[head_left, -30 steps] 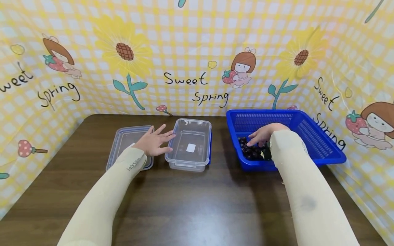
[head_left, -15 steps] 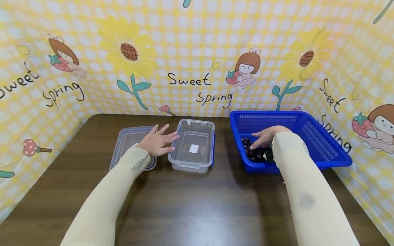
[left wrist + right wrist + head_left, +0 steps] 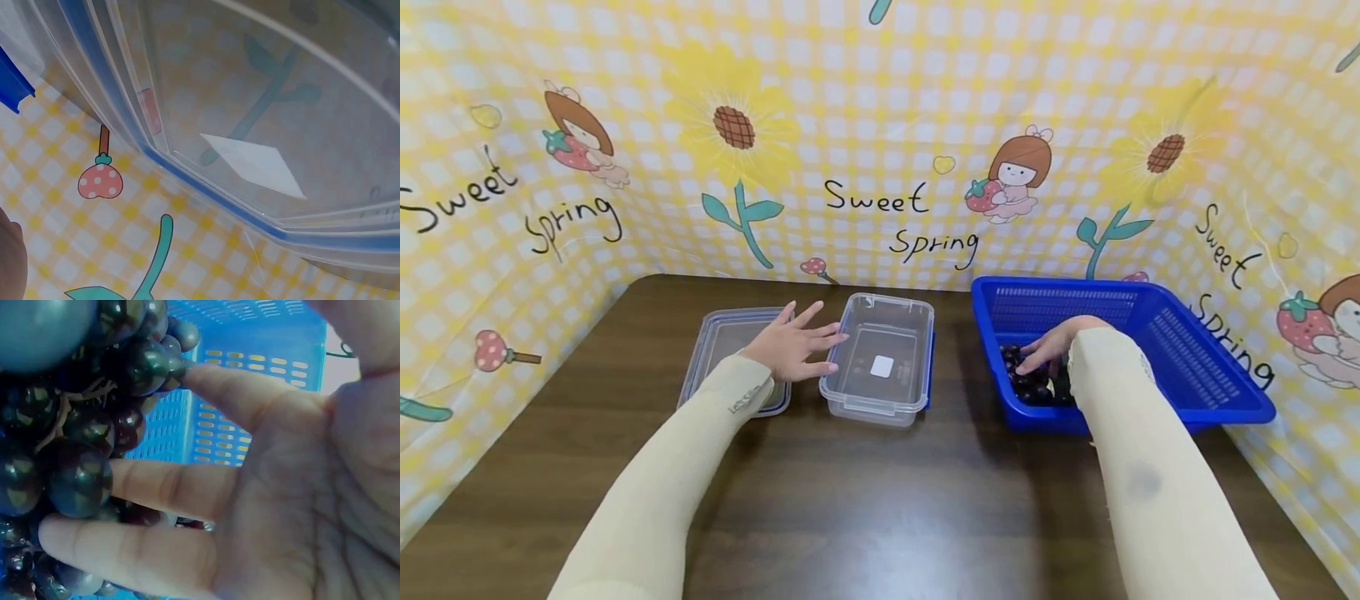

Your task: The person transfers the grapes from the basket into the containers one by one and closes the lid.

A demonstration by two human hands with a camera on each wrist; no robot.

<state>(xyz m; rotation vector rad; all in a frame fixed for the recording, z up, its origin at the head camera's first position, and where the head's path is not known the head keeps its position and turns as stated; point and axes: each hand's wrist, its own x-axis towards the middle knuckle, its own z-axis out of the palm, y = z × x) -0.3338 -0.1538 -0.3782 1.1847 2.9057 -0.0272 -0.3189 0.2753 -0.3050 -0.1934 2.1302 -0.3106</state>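
In the head view my left hand (image 3: 790, 346) is spread with straight fingers, its fingertips at the left rim of a clear plastic food container (image 3: 868, 407). Beneath that hand and wrist lies a clear lid (image 3: 718, 346) with a blue seal, which fills much of the left wrist view (image 3: 219, 201). My right hand (image 3: 1051, 343) reaches down into a blue plastic basket (image 3: 1045, 418). Dark grapes (image 3: 1036, 392) on a brown stem lie there. From the right wrist, its fairly straight fingers (image 3: 125, 544) reach in among the grapes (image 3: 78, 478), touching them.
Container, lid and basket stand in a row along the back of a dark wooden table (image 3: 850, 500). A yellow checked cloth (image 3: 880, 125) printed with flowers and figures hangs behind and at both sides. A blue clip (image 3: 14, 84) shows at the left wrist view's edge.
My right hand has lowered further into the basket, fingers now deeper among the grapes. The left hand keeps its place at the container's rim. The head view has shifted slightly left.
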